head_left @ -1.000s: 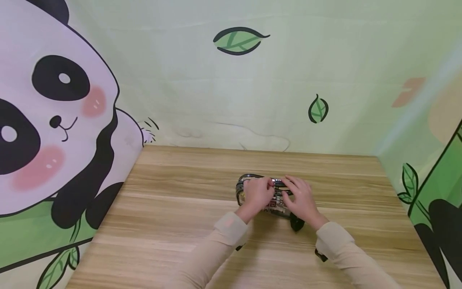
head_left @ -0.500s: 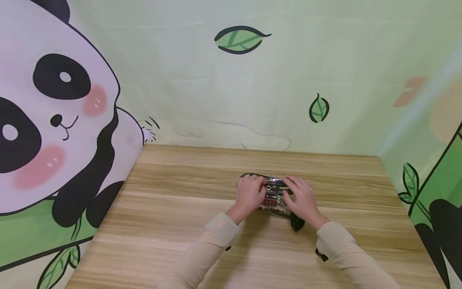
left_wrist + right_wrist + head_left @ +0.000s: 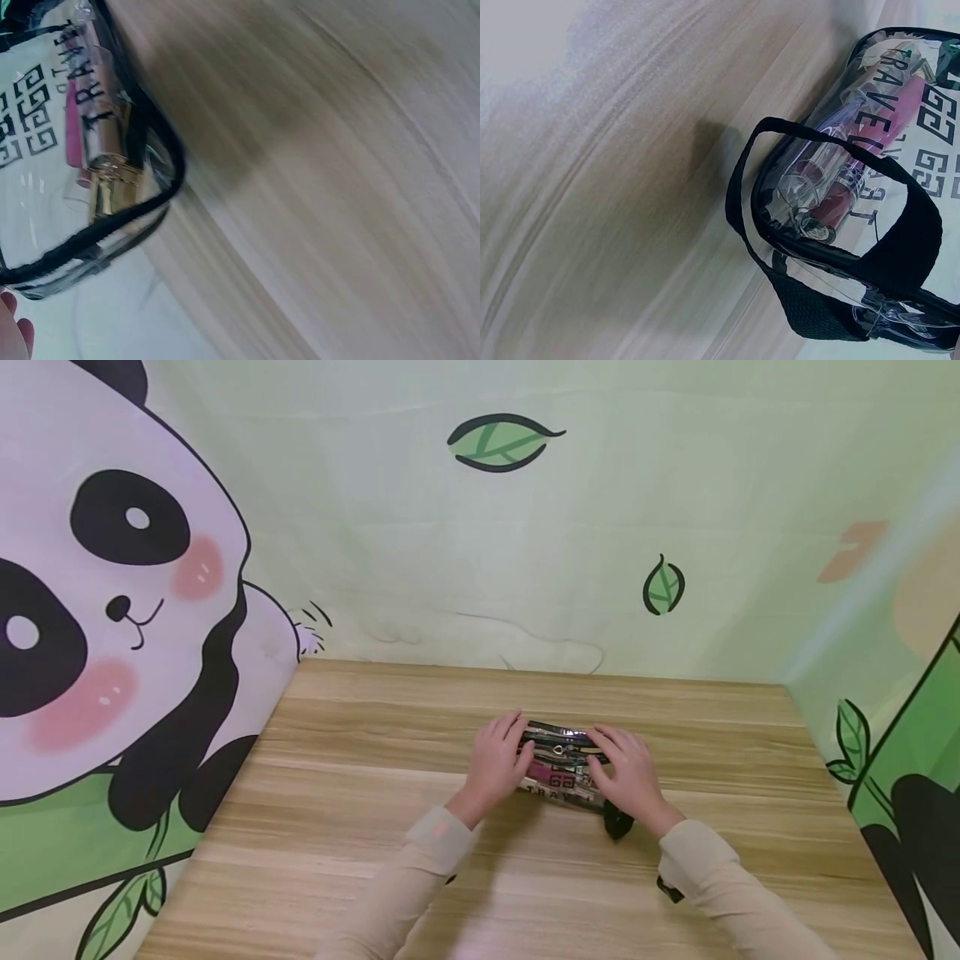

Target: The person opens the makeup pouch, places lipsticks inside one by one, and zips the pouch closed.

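Observation:
A clear zip pouch (image 3: 562, 772) with black trim lies on the wooden table in the head view; pink and gold tubes show through its side. My right hand (image 3: 625, 774) holds its right end, fingers over the far edge and thumb on the near side. Over the left end lies my left hand (image 3: 493, 764), its fingers loosely extended and covering that end. Between the hands, a small zipper pull (image 3: 558, 750) sits on the top. Fingertips (image 3: 25, 334) show beside the pouch in the left wrist view. A black strap (image 3: 817, 319) loops from its right end in the right wrist view.
The wooden table (image 3: 360, 793) extends around the pouch on every side. Behind it rises a pale green cloth backdrop (image 3: 360, 527) printed with leaves and a panda. A dark wrist device (image 3: 670, 889) shows under the right sleeve.
My left hand has let go near the zipper pull and moved left to the pouch's end, uncovering the pull and the printed side. My right hand and the pouch have stayed in place.

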`<state>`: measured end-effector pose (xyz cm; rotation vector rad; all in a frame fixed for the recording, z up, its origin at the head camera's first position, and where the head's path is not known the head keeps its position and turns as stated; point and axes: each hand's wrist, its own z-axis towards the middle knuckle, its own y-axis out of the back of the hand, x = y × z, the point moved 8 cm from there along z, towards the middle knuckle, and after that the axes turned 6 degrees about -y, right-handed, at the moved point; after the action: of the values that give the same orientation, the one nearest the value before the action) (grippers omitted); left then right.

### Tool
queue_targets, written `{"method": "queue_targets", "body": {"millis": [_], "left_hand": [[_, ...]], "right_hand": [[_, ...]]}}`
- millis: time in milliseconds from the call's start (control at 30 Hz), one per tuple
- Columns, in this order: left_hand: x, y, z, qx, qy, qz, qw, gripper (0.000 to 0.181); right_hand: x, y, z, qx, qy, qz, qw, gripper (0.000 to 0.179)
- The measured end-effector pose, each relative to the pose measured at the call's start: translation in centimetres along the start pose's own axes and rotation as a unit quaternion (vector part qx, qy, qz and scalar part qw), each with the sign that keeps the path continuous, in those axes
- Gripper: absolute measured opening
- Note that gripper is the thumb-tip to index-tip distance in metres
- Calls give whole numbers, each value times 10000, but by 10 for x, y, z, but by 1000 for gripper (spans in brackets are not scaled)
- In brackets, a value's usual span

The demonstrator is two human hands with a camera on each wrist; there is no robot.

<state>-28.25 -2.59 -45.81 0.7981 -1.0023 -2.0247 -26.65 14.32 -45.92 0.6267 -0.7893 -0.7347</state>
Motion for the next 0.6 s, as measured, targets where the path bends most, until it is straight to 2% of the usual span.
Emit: {"method": "queue_targets", "body": {"millis": [133, 233, 433, 600], "left_hand": [[7, -9, -5, 591, 179, -33, 9981, 47], [10, -12, -7, 846, 192, -32, 9962, 49], [11, -15, -8, 951, 186, -138, 9952, 50], [12, -19, -11, 899, 303, -409, 9947, 52]], "right_hand": [[0, 0, 0, 27, 9, -5, 10000, 38], [-1, -1, 0, 44, 46, -45, 10000, 38], [-2, -2, 0, 104, 28, 16, 9999, 38], [-1, -1, 1, 189, 6, 77, 9998, 38]]}}
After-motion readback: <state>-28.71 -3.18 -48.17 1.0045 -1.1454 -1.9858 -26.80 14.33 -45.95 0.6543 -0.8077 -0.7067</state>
